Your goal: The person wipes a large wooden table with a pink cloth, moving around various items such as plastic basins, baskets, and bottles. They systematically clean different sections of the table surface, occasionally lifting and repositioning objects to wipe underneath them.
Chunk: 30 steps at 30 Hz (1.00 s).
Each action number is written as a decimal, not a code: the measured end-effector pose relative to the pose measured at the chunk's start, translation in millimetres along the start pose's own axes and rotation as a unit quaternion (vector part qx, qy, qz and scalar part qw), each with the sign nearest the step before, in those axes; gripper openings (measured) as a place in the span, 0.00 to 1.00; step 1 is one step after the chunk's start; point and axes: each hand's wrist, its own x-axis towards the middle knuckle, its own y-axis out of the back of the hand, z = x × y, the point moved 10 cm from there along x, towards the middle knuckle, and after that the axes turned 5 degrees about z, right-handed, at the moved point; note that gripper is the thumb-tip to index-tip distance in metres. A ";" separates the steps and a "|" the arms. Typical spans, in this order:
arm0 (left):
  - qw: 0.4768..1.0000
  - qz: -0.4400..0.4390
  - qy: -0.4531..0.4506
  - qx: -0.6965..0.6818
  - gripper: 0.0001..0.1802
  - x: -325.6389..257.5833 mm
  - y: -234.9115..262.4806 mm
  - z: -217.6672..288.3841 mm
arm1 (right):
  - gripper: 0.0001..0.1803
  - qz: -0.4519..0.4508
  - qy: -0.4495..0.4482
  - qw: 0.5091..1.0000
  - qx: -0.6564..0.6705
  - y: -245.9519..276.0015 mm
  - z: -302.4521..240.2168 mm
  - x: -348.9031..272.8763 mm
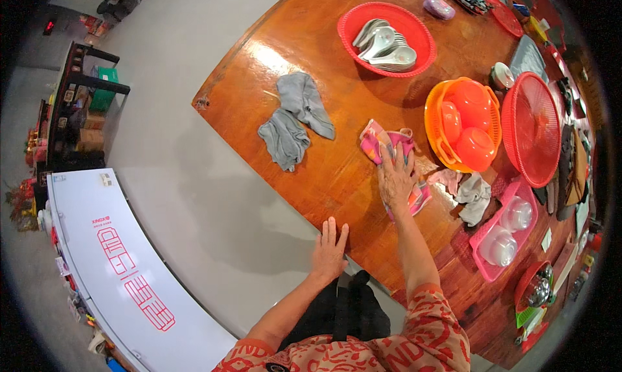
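My right hand [396, 181] lies flat on a pink patterned cloth [387, 140], its fingers stretched out and pointing away from me. The cloth shows both beyond the fingertips and beside the wrist, bunched on the wooden table [353, 184]. At the table's near edge my left hand [330, 250] rests with fingers apart, holding nothing. Two crumpled grey cloths [304, 103] lie to the left of the pink one. Right of my right hand are a small pale pink cloth [446, 179] and a crumpled whitish cloth [475, 197].
A red basket [414, 22] of white spoons stands at the far side. An orange basket [433, 129] holds orange bowls, beside a red colander [531, 129]. A pink tray [483, 245] carries clear plastic bowls. A white chest [123, 255] stands on the floor at left.
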 end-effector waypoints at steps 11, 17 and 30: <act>0.998 0.041 0.002 -0.036 0.60 -2.4 -0.5 -1.1 | 0.33 0.003 0.095 0.995 0.023 -1.2 -37.5 14.2; 0.985 0.131 0.015 -0.114 0.51 -4.1 6.4 -4.1 | 0.31 -0.022 0.211 0.974 0.082 10.9 -65.1 -62.8; 0.949 0.231 0.056 -0.207 0.35 -64.3 -29.2 -20.1 | 0.29 -0.073 0.295 0.950 0.074 53.7 -38.5 -251.6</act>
